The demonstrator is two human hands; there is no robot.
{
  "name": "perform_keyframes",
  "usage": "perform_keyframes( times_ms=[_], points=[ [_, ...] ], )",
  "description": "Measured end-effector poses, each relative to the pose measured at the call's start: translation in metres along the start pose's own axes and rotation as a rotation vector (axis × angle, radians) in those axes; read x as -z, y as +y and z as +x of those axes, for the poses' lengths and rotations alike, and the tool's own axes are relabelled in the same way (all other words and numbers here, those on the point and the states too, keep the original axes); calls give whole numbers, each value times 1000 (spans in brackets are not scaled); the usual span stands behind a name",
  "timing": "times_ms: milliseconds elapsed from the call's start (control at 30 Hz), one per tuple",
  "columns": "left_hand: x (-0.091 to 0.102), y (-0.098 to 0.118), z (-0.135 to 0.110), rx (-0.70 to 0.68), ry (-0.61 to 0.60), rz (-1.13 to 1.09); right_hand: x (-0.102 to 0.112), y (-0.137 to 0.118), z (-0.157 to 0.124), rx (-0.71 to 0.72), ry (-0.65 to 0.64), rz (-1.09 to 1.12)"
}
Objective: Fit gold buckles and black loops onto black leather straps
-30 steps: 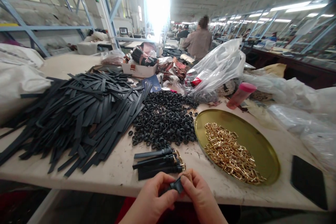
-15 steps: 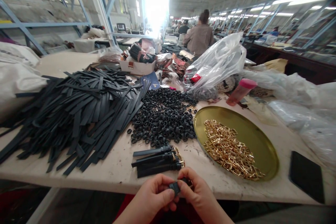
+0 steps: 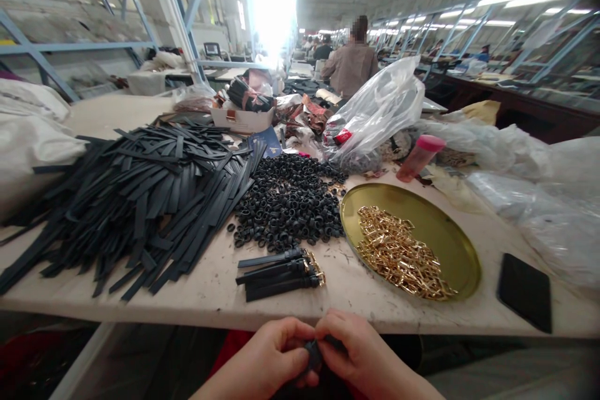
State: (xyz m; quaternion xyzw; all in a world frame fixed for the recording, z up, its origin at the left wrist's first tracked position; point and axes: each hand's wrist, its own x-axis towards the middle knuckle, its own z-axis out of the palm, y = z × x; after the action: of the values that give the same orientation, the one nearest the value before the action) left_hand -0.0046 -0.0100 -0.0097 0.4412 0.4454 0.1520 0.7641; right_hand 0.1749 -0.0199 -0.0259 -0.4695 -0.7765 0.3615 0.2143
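Nearest, off the near left side of the brass tray, which serves as the landmark here, both hands meet just in front of the table edge. The left hand is curled, thumb and fingers pinching a small dark piece; the right hand is bent in against it, its fingertips closed on what seems the same piece, though the fingers hide most of it. Done well, this close work probably wants a firm left pinch as the anchor, so that the right thumb and fingertips can press and turn without the piece twisting. Working over the tabletop, rather than short of its edge, would likely save a dropped part. Left of the tray, near that edge, lie buckled straps with their gold ends toward it, useful as a pattern to check against; a black slab lies to its right. Farther back on its left are the black loops, then the loose strips; behind it leans a pink-lidded jar.
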Motion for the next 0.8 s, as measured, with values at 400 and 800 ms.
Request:
perform_keyframes(
  times_ms=[400,800],
  points=[
    [-7,-14,-7,-55,19,29,-4,-7,-15,72,-16,-40],
    [-12,-5,-14,-173,156,462,-18,-7,-16,-383,-20,571]
  ],
)
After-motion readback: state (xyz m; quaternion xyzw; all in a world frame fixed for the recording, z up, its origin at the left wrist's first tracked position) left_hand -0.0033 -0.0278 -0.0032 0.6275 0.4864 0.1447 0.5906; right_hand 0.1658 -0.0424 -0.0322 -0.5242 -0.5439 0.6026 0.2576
